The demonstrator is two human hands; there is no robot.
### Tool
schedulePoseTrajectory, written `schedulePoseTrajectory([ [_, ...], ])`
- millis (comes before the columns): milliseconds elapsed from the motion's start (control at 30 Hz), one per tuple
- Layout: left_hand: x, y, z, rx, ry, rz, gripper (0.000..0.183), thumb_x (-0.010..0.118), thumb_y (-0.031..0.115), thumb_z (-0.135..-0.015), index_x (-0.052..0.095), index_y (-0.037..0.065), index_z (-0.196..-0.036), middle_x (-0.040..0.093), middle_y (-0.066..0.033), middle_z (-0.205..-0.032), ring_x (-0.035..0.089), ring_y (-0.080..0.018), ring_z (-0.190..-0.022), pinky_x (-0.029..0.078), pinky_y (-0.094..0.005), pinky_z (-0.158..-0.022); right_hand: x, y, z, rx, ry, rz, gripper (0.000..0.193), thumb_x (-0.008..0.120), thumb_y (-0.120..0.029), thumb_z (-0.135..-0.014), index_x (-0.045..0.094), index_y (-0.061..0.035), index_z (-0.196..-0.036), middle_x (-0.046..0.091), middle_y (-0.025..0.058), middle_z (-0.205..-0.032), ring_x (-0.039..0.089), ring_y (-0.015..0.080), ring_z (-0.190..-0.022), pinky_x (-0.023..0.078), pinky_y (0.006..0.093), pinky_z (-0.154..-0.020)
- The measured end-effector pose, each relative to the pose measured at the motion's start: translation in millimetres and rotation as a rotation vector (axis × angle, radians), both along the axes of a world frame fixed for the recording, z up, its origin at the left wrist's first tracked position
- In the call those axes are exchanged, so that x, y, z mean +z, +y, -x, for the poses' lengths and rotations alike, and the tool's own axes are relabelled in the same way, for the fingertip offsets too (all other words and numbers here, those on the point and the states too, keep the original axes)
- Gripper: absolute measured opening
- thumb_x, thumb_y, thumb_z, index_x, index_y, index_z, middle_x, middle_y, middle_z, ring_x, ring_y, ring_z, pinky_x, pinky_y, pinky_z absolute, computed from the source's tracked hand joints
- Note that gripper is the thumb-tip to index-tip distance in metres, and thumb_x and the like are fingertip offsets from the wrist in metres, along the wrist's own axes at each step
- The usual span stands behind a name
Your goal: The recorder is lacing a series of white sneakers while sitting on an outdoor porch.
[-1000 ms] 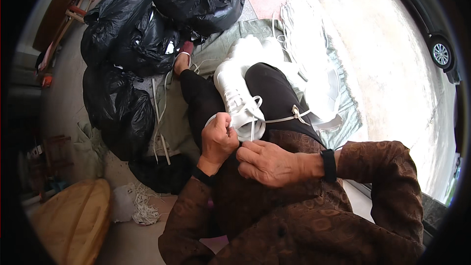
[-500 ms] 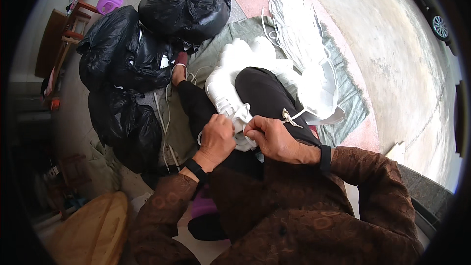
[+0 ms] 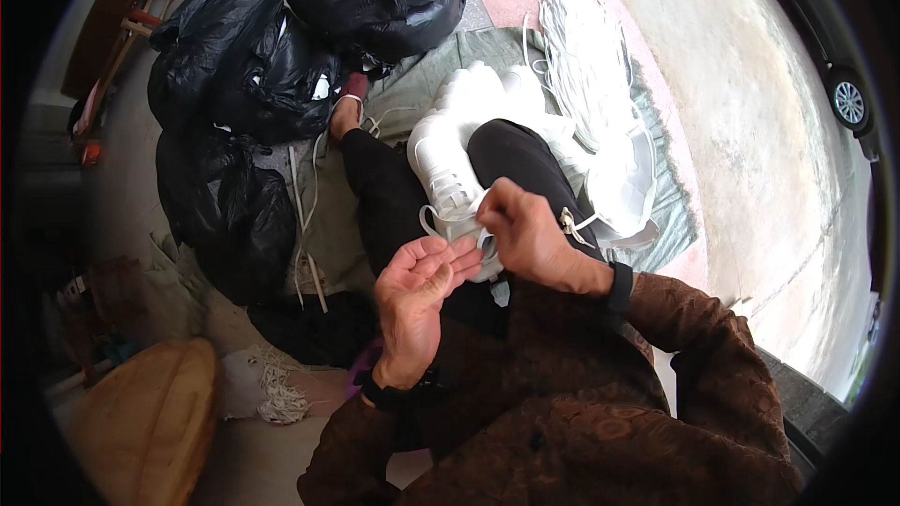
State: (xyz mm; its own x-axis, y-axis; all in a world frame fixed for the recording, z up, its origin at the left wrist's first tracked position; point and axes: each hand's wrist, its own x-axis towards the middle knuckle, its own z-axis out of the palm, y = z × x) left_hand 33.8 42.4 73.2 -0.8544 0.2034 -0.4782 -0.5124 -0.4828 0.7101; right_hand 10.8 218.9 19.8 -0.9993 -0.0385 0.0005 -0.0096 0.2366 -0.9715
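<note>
A white lace-up shoe lies across my lap between the thighs, its laced opening toward me. My left hand is turned palm up by the shoe's near end, fingers stretched out and holding nothing I can see. Over the shoe's opening, my right hand is closed, thumb and forefinger pinched on a white shoelace. A loop of lace stands out on the shoe's left side. My right fingers partly hide the shoe's near end.
More white shoes are piled beyond my knee, with a bundle of white shoelaces on the green cloth. Black plastic bags stand at the left. Loose laces trail near my foot. A round wooden board is at lower left.
My left hand has let go at the laces, dropped back and turned palm up with its fingers opened. My right hand has risen slightly, still pinching. The view has shifted a little.
</note>
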Motion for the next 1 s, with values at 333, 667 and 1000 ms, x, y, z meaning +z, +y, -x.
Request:
schedulePoseTrajectory([
  [333,-65.6,-0.7,-41.4,-0.897,0.670,0.393,0.025,0.058,0.015,-0.083,0.066,0.004,-0.105,0.066,-0.0107,-0.111,0.063,-0.0253,-0.104,0.052,-0.0360,-0.092,120.2,-6.5,-33.3,0.766,0.099,0.376,0.009,0.067,-0.009,-0.094,0.063,-0.0029,-0.089,0.064,0.0058,-0.083,0.064,0.0209,-0.075,0.049,0.0310,-0.066],
  [667,-20.4,-31.4,47.7,-1.070,1.190,1.425,0.017,0.069,0.022,-0.075,0.069,0.006,-0.079,0.067,-0.0072,-0.077,0.062,-0.0263,-0.083,0.045,-0.0402,-0.086,-21.1,35.5,3.2,0.116,-0.126,-0.020,0.012,0.065,-0.013,-0.094,0.063,-0.0010,-0.091,0.065,0.0083,-0.073,0.066,0.0177,-0.068,0.052,0.0309,-0.063],
  [1000,-88.0,-49.8,-4.9,-0.452,0.106,-0.112,0.020,0.063,0.004,-0.093,0.064,-0.004,-0.110,0.067,-0.0180,-0.110,0.068,-0.0278,-0.095,0.052,-0.0341,-0.090,-12.9,-2.6,-39.5,0.663,0.612,-0.381,0.022,0.063,-0.008,-0.078,0.058,-0.0010,-0.098,0.059,0.0148,-0.087,0.064,0.0346,-0.075,0.053,0.0449,-0.060],
])
